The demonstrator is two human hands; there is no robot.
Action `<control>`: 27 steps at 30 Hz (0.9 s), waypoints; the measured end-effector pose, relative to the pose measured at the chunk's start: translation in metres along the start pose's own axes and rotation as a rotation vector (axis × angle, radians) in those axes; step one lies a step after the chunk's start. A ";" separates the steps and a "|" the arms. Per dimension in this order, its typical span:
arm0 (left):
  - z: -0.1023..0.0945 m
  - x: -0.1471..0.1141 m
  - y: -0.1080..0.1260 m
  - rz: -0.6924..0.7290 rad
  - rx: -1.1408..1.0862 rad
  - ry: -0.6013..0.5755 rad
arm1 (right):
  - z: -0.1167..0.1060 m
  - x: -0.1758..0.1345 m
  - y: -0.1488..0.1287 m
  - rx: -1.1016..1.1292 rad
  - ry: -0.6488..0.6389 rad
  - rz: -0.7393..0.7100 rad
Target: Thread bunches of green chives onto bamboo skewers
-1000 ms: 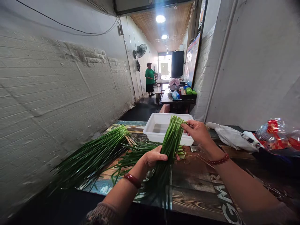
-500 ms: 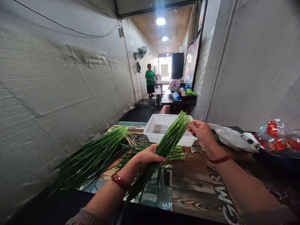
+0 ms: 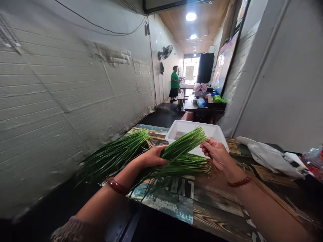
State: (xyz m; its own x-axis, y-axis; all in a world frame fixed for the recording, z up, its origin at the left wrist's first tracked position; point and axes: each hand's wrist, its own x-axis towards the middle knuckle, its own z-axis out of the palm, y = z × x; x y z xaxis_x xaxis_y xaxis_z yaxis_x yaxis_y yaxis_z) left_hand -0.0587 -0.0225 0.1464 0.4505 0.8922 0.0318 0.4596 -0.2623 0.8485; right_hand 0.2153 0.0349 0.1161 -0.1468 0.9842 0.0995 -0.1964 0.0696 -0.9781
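Note:
A bunch of green garlic chives [image 3: 185, 143] is gripped around its middle by my left hand [image 3: 154, 156], its pale stem ends pointing to the upper right. At those ends the fingertips of my right hand [image 3: 217, 155] are pinched together on the stems. More loose chives [image 3: 190, 164] lie on the table just beneath the held bunch. A larger pile of chives [image 3: 116, 151] rests at the left side of the table. Behind the held bunch stands a white plastic tub [image 3: 219, 130], partly covered by it and by my right hand.
The wood-patterned table [image 3: 214, 201] has thin sticks [image 3: 275, 195] on its right side. Farther right lie a white cloth-like item [image 3: 270, 156] and clear-and-red plastic packaging [image 3: 314, 161]. A person in a green top [image 3: 174, 82] stands far back, near another table [image 3: 191, 107].
My view has turned left. The held bunch has tipped lower, more level, with my left hand moving left. My right hand stays at the stem ends. The far person has turned sideways.

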 end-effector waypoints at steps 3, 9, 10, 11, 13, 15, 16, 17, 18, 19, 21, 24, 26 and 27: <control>-0.011 -0.017 -0.009 -0.071 -0.126 0.018 | 0.008 -0.006 0.013 0.025 -0.069 0.072; -0.036 -0.053 -0.037 -0.135 -0.259 0.142 | 0.019 -0.021 0.042 -0.028 -0.196 0.208; -0.041 -0.058 -0.043 -0.148 -0.262 0.143 | 0.023 -0.023 0.046 -0.033 -0.211 0.215; -0.045 -0.061 -0.049 -0.167 -0.259 0.137 | 0.028 -0.025 0.050 -0.037 -0.228 0.228; -0.055 -0.068 -0.061 -0.228 -0.222 0.119 | 0.041 -0.028 0.057 -0.043 -0.277 0.278; -0.067 -0.075 -0.074 -0.293 -0.139 0.131 | 0.057 -0.031 0.063 -0.045 -0.339 0.332; -0.074 -0.079 -0.079 -0.322 -0.090 0.146 | 0.064 -0.031 0.066 -0.048 -0.367 0.352; -0.081 -0.083 -0.084 -0.341 -0.044 0.166 | 0.072 -0.031 0.068 -0.052 -0.390 0.363; -0.089 -0.087 -0.089 -0.350 -0.009 0.186 | 0.080 -0.030 0.071 -0.055 -0.408 0.360; -0.097 -0.091 -0.093 -0.350 0.018 0.204 | 0.088 -0.028 0.073 -0.062 -0.422 0.347; -0.113 -0.097 -0.097 -0.342 0.048 0.228 | 0.104 -0.021 0.077 -0.077 -0.442 0.300; -0.138 -0.101 -0.099 -0.337 0.055 0.232 | 0.131 -0.003 0.082 -0.087 -0.463 0.226; -0.156 -0.101 -0.102 -0.335 0.051 0.223 | 0.152 0.013 0.085 -0.089 -0.459 0.193; -0.165 -0.099 -0.105 -0.331 0.064 0.230 | 0.162 0.022 0.087 -0.094 -0.452 0.182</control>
State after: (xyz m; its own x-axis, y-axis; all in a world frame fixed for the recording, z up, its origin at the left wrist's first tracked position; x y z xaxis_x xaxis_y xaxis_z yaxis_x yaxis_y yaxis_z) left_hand -0.2783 -0.0229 0.1409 0.0908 0.9893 -0.1142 0.6014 0.0369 0.7981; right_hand 0.0378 0.0363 0.0626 -0.5803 0.8140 -0.0251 -0.0438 -0.0619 -0.9971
